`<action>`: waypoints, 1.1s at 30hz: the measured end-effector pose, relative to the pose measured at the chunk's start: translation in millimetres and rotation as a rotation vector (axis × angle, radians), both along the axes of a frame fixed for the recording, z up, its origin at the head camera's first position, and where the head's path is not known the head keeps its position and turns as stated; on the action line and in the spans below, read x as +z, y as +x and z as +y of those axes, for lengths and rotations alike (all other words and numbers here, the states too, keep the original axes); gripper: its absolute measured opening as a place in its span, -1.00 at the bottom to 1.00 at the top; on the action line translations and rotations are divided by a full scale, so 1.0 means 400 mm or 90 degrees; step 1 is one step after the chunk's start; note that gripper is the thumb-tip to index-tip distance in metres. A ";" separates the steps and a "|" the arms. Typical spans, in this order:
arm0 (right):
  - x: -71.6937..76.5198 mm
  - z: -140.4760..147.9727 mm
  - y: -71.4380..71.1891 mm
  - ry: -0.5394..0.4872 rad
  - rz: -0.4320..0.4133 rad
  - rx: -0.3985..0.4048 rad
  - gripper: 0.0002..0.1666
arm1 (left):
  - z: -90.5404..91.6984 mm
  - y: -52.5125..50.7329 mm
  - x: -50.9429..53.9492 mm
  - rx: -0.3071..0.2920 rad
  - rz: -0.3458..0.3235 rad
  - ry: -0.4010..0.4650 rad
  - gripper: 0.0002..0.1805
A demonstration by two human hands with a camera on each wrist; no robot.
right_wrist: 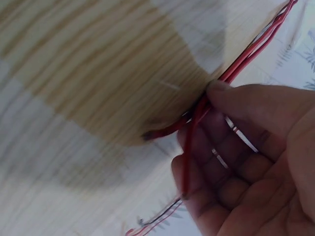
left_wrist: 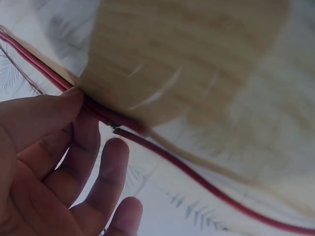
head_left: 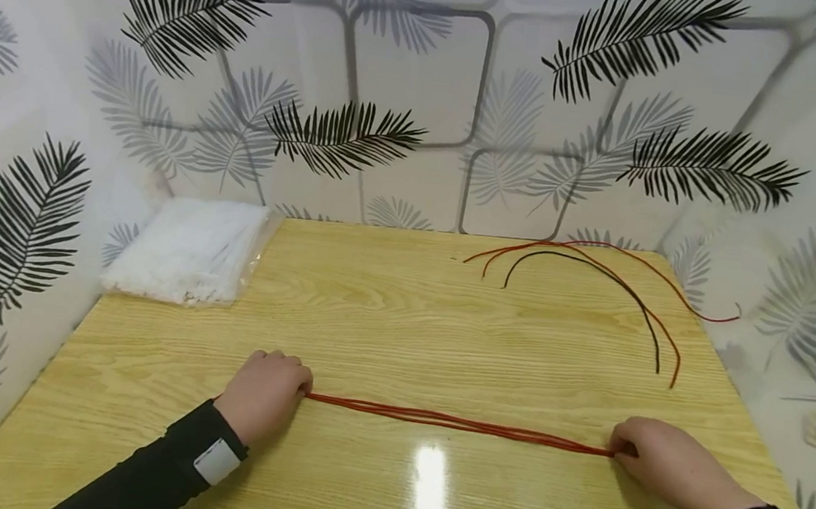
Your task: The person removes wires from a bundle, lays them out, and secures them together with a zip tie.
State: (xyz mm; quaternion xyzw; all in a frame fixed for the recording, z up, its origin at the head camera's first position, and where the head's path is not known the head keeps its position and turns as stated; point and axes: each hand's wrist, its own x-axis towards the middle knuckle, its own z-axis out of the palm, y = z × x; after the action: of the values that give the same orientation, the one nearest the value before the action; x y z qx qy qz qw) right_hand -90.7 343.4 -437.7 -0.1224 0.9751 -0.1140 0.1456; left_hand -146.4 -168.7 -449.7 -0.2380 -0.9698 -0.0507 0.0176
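1. Currently, I've got the thin red plastic-coated wires [head_left: 450, 419] stretched nearly straight btwn both hands, over the near half of the yellow wood-grain table [head_left: 400, 328].
2. L hand [head_left: 262, 397]: thumb + finger pinch one end of the bundle, other fingers loosely spread. R hand [head_left: 677, 465]: narrow pinch on the other end.
3. Done, I'd judge: strands gathered & roughly parallel. Left: the ends look uneven in both wrist views, and I see no tie around the bundle.
4. Not in hand: a thin curved black wire [head_left: 586, 263] w/ loose red strands [head_left: 707, 318] at far R; one red tip pokes past the R edge.
5. Clear plastic bag w/ white contents [head_left: 188, 248] covers the far-L corner, so I'd avoid swinging L hand that way.
6. Best room, imo: bare wood btwn bundle & far edge, esp. mid-table. R hand is nearish the R edge, so less slack there.
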 end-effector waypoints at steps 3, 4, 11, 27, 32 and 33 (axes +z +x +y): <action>-0.005 0.008 -0.004 -0.006 -0.012 0.002 -0.88 | -0.008 0.000 -0.007 0.003 -0.002 0.014 -0.89; -0.006 0.010 -0.006 -0.007 -0.017 0.004 -0.89 | -0.010 0.000 -0.008 0.002 -0.004 0.015 -0.90; -0.004 0.027 -0.015 -0.014 -0.005 0.048 -0.88 | -0.011 0.004 -0.002 -0.016 -0.009 0.022 -0.89; -0.015 0.036 -0.011 -0.029 0.008 0.065 -0.88 | -0.026 0.014 -0.007 -0.049 0.013 0.026 -0.87; -0.022 0.031 -0.006 -0.010 0.020 0.067 -0.86 | -0.029 0.015 -0.009 -0.056 0.007 0.014 -0.90; -0.021 0.030 -0.006 -0.008 0.020 0.067 -0.86 | -0.028 0.015 -0.007 -0.056 0.004 0.012 -0.91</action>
State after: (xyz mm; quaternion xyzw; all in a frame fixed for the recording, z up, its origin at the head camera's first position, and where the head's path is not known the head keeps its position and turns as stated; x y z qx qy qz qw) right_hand -93.1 355.5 -446.3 -0.1765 0.9687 -0.1106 0.1350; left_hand -140.2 -180.0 -452.5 -0.2807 -0.9577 -0.0594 0.0207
